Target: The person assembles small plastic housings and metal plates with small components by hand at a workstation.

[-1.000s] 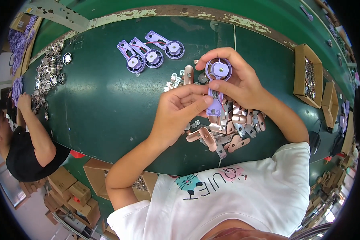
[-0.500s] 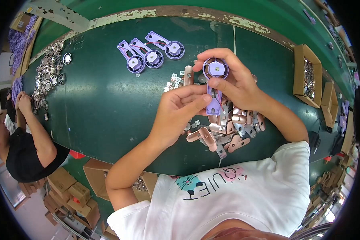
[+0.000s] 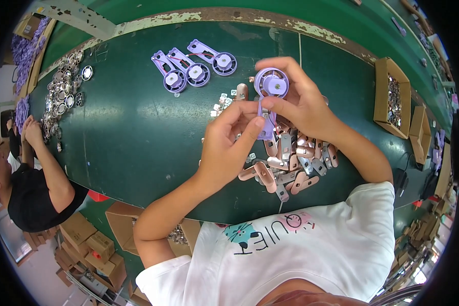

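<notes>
1. Head view: right hand (image 3: 305, 98) has its grip closed on a purple part (image 3: 273, 84) by the wheel end; left hand (image 3: 226, 140) pinches the narrow end, over the table (image 3: 127, 132) (copper-coloured shells (image 3: 304, 152) piled nearer).
2. Three lookalikes (image 3: 197, 74), farther left, seem done; this one's mid-job, I'd guess.
</notes>
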{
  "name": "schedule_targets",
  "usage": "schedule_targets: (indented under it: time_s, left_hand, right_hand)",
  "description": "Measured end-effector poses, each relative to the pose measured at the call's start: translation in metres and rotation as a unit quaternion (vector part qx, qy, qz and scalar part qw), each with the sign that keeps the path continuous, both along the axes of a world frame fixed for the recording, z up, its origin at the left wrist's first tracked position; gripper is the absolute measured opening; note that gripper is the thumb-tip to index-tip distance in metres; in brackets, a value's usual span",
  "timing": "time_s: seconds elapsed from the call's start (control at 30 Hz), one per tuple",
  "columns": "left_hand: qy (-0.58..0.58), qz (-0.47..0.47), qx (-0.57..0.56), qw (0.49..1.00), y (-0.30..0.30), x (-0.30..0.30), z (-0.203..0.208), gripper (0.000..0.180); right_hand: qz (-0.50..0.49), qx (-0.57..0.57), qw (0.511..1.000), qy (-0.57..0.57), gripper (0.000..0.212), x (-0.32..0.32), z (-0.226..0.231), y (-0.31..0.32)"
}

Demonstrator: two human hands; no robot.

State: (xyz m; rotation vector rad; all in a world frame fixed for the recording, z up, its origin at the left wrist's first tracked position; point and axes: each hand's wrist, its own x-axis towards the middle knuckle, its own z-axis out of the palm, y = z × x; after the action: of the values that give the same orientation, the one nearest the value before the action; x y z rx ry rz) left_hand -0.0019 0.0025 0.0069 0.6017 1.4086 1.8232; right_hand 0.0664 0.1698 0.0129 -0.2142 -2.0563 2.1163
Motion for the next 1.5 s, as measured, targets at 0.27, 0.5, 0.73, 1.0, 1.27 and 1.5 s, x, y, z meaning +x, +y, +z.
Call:
schedule_targets:
  time_s: [0.27,0.5,0.73,1.0,1.27,1.5]
  left_hand:
    - [0.250,-0.023,-0.064,0.966,0.000,-0.014,-0.002,0.010]
    - [0.180,-0.085,-0.049,0.979,-0.002,-0.012,-0.008,0.013]
    - [0.278,-0.062,-0.050,0.957,-0.003,-0.009,-0.005,0.014]
    - [0.120,-0.151,0.028,0.981,-0.005,-0.019,0.006,0.030]
    - [0.261,-0.113,-0.079,0.955,-0.011,-0.025,0.021,0.030]
    - [0.311,-0.132,-0.025,0.941,-0.009,-0.018,0.017,0.031]
  right_hand:
    - [0.034,-0.108,0.988,-0.108,0.027,0.004,0.028,0.012]
    - [0.050,-0.137,0.984,-0.105,0.029,0.009,0.024,0.013]
    - [0.076,-0.165,0.977,-0.112,0.032,0.005,0.020,0.014]
    - [0.022,-0.161,0.987,-0.016,0.025,0.008,0.029,0.019]
    - [0.070,-0.215,0.974,0.018,0.024,0.007,0.025,0.017]
    - [0.106,-0.245,0.964,-0.019,0.028,0.014,0.027,0.019]
